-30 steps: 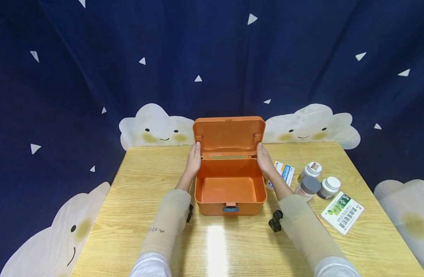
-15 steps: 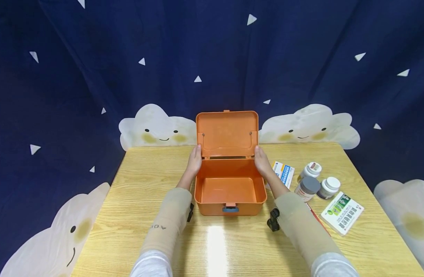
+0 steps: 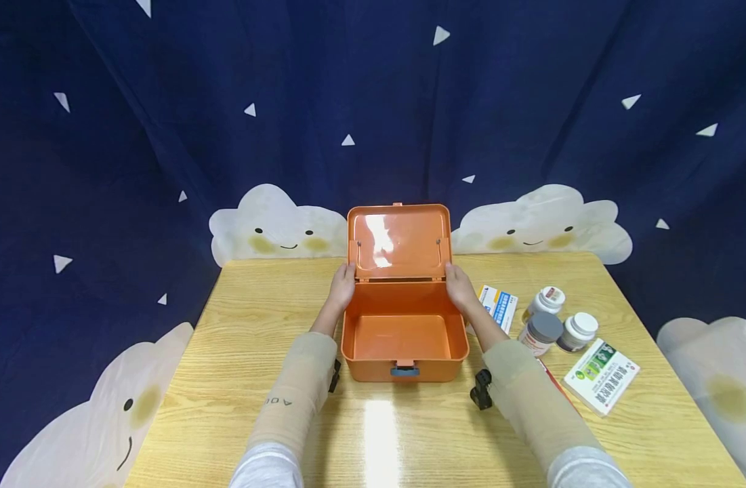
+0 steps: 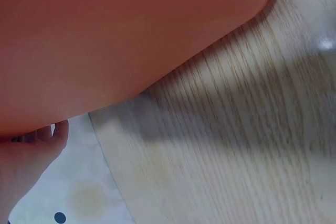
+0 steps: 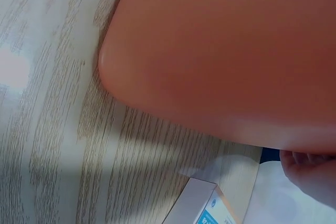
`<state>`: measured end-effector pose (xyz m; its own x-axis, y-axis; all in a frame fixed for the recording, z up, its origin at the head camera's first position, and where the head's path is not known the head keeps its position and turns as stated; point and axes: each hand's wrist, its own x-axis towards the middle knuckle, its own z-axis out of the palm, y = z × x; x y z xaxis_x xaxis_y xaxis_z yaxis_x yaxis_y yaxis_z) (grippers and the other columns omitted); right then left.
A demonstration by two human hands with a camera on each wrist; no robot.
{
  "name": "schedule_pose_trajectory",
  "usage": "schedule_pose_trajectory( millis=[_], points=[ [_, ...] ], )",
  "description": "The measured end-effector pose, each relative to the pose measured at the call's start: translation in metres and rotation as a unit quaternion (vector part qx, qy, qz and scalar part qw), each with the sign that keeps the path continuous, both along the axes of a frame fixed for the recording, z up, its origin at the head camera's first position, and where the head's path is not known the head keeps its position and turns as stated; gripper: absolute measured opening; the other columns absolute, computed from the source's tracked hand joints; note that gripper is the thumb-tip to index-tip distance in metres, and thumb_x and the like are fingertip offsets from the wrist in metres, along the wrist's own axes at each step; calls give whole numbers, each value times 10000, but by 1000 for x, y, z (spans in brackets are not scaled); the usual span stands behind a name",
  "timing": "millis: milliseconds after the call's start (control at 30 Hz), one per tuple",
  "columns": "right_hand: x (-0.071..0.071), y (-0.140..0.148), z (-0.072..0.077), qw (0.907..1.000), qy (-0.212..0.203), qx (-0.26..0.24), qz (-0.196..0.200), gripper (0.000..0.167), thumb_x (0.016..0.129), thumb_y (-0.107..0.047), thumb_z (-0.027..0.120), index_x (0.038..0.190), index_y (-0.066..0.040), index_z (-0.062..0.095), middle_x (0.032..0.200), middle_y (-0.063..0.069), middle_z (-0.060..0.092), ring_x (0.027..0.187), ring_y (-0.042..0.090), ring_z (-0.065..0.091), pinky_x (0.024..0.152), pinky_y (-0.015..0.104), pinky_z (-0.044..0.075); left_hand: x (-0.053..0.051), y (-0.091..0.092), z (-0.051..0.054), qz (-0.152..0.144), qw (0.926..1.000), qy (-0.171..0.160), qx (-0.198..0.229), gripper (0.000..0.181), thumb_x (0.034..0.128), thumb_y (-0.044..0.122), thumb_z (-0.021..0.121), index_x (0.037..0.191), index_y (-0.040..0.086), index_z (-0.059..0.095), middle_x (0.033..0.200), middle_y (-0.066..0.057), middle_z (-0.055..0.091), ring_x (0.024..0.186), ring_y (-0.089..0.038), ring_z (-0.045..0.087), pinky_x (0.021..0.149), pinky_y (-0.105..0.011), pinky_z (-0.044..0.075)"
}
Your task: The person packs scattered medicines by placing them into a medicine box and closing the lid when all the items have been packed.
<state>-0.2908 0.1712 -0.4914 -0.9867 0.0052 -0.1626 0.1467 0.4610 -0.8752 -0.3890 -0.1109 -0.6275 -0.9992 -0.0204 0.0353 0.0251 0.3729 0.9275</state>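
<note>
An orange plastic storage box (image 3: 373, 371) with a blue front latch (image 3: 404, 371) stands on the table, its inside bare. The hinged lid (image 3: 400, 237) is swung up and leans back behind it. My left hand (image 3: 341, 286) holds the lid's lower left edge beside the hinge, thumb in front. At the lower right edge my right hand (image 3: 461, 288) holds it the same way. In the left wrist view the box's side (image 4: 105, 35) hides most of the left hand (image 4: 31, 161). The right hand (image 5: 312, 174) is likewise partly covered in the right wrist view.
Right of the box, a blue-and-white medicine carton (image 3: 501, 308) lies partly behind the right forearm. Past it stand a grey-lidded bottle (image 3: 540, 332), two white-capped bottles (image 3: 578, 331) (image 3: 546, 300) and a green-and-white carton (image 3: 602, 376). A dark blue curtain (image 3: 397, 102) hangs behind the wooden table (image 3: 257, 305).
The lid has tipped further back, and a bright reflection now shows on its inner face. Both hands have gone back with it, the right one shifting slightly inward. The box has stayed in place.
</note>
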Motion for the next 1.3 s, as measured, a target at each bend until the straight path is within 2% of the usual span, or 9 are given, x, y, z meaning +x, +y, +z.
schedule_pose_trajectory(
  millis=[267,433,733,867,967,1033,1100,1200,1300],
  points=[
    [6,0,2,9995,-303,-5,58,603,997,-357,157,1382,102,230,1428,282,239,1317,418,215,1061,488,196,43,9,59,168,9989,-428,-135,627,949,489,282,1182,-47,510,1221,-198,518,1144,-313,472,942,-418,370],
    [6,-1,1,9992,-369,121,-46,599,992,-356,174,1348,105,315,1398,282,304,1291,410,279,1045,484,238,17,1,17,218,9982,-546,-119,601,931,479,356,1216,-21,529,1234,-165,540,1159,-305,479,930,-428,388],
    [7,-2,2,9983,-472,293,-195,572,983,-336,178,1266,85,442,1321,279,411,1186,384,417,974,478,336,-9,-4,-20,423,9945,-931,-210,581,917,514,342,1166,58,600,1194,-125,577,1118,-291,511,912,-445,399],
    [7,-3,2,9976,-528,350,-288,567,973,-335,189,1216,76,494,1253,270,470,1059,336,475,905,455,382,-1,-5,-12,442,9952,-840,-222,580,887,552,382,1113,81,635,1159,-99,598,1073,-262,537,868,-415,426],
    [7,-3,2,9971,-590,386,-271,579,972,-346,182,1222,76,488,1245,274,469,1041,336,477,888,455,389,26,1,29,336,9934,-1067,-241,499,930,413,384,1183,37,591,1239,-135,549,1135,-287,501,919,-422,400],
    [7,-3,2,9969,-635,383,-260,587,973,-352,180,1250,80,465,1261,280,456,1072,353,477,900,462,388,27,1,29,369,9940,-960,-359,480,927,377,390,1165,17,599,1219,-151,561,1109,-291,520,891,-403,419],
    [7,-3,2,9966,-688,366,-250,591,974,-353,182,1283,83,434,1286,287,436,1117,372,465,924,470,380,17,-1,15,334,9933,-1056,-342,500,921,435,390,1154,53,613,1224,-122,563,1116,-276,518,907,-403,410],
    [7,-2,2,9964,-717,379,-259,586,975,-345,189,1314,84,400,1313,290,414,1162,384,444,950,473,368,-31,-12,-55,454,9935,-955,-431,578,851,612,395,1042,139,665,1133,-63,614,1040,-246,557,840,-402,437],
    [7,-2,1,9966,-656,449,-212,576,978,-332,190,1324,85,386,1330,291,397,1194,393,416,967,478,351,-63,-18,-99,559,9905,-1155,-486,578,813,677,392,998,203,668,1122,-26,613,1049,-237,550,858,-431,422]
  ],
)
